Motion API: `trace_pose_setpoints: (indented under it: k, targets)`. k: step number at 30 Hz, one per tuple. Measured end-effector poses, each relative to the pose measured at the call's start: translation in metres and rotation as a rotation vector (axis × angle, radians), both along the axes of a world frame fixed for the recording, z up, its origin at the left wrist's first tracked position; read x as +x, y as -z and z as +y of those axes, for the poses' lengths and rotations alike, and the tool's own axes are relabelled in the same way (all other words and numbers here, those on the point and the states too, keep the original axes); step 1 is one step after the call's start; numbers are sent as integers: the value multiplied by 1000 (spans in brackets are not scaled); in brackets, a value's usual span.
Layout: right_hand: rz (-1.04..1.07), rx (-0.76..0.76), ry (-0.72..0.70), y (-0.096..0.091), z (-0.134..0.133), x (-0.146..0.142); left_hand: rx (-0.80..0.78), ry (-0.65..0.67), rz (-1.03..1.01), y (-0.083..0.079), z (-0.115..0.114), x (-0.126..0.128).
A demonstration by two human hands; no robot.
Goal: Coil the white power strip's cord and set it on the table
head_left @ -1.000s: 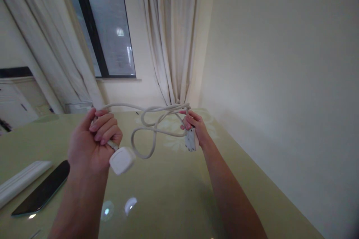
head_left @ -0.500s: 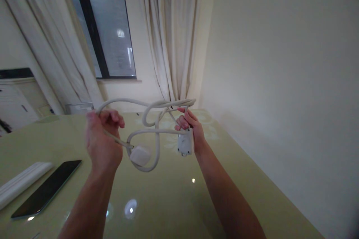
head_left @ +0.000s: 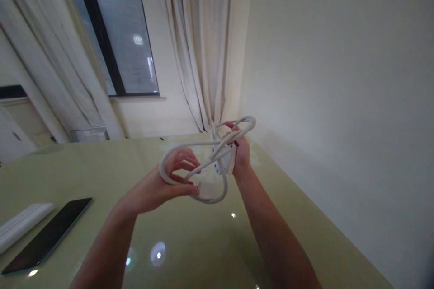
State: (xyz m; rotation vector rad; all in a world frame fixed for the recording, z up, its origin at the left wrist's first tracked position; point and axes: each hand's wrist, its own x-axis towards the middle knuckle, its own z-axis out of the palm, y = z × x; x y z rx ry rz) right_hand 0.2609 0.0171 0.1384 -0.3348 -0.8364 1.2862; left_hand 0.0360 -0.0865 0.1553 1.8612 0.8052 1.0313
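Observation:
A looped white cable [head_left: 190,144] spans the space between my hands above the table. My left hand [head_left: 166,180] is loosely curled within a loop, thumb and fingers apart around a strand. Its thumb tip is beside a white plug [head_left: 207,188] that hangs at the cable's end. My right hand [head_left: 241,151] is closed around a white box-shaped electrical piece [head_left: 224,162] with dark dots at its corners, and also around bundled cable turns. Cable hides part of the right fingers. What exactly the box is, I cannot tell.
Beneath my hands is a glossy pale green table [head_left: 190,244]. A dark flat tablet-like slab [head_left: 47,237] and a long white bar [head_left: 25,223] lie at its left. A wall [head_left: 322,99] runs along the right edge; curtains [head_left: 200,45] and a window [head_left: 122,27] stand behind.
My left hand has moved right with the cable, closer to my right hand, and has turned. The cable loops are drawn nearer together. My right hand has risen slightly, and the view has shifted slightly.

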Motion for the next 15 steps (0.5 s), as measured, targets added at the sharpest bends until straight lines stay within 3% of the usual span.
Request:
trace_pose_setpoints:
  k: [4,7,11,15]
  targets:
    - [22,0,12,-3,-3,-4,-41,63,272,8,5,2]
    - [41,18,27,-5,-3,-3,-7,-8,351,17,13,3]
    - [19,29,75,-7,-2,1,54,-172,248,27,27,3]
    - [-1,-8,154,-3,6,7,-61,-153,94,24,29,0]
